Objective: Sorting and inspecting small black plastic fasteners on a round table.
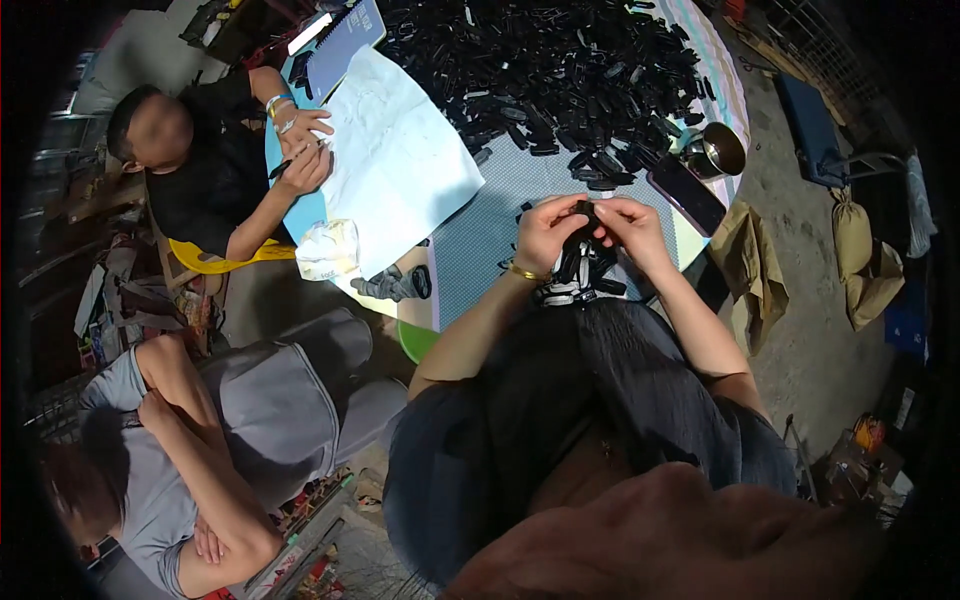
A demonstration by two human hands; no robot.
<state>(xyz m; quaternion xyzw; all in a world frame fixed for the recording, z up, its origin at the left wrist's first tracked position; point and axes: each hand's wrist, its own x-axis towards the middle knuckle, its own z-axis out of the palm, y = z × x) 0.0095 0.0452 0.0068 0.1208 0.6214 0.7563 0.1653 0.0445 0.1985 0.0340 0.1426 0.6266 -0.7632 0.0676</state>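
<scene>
My left hand (pixel 546 236), with a gold-coloured bracelet at its wrist, and my right hand (pixel 634 230) meet over the table's near edge. Their fingertips pinch a small black piece (pixel 583 209) between them; its exact kind is too small to make out. Just below my hands lies a small heap of black and silvery pieces (pixel 575 274), close against my dark clothing. A large pile of similar black, elongated pieces (pixel 540 75) spreads over the far part of the table. Some of these reach close to my fingers.
On the table's right lie a dark phone (pixel 687 195) and a metal cup (pixel 714 152). A large white sheet (pixel 400 160), a crumpled white bag (pixel 329 250) and dark gloves (pixel 396 284) lie leftward. One person (pixel 200 170) holds a pen; another (pixel 230 400) sits with arms folded.
</scene>
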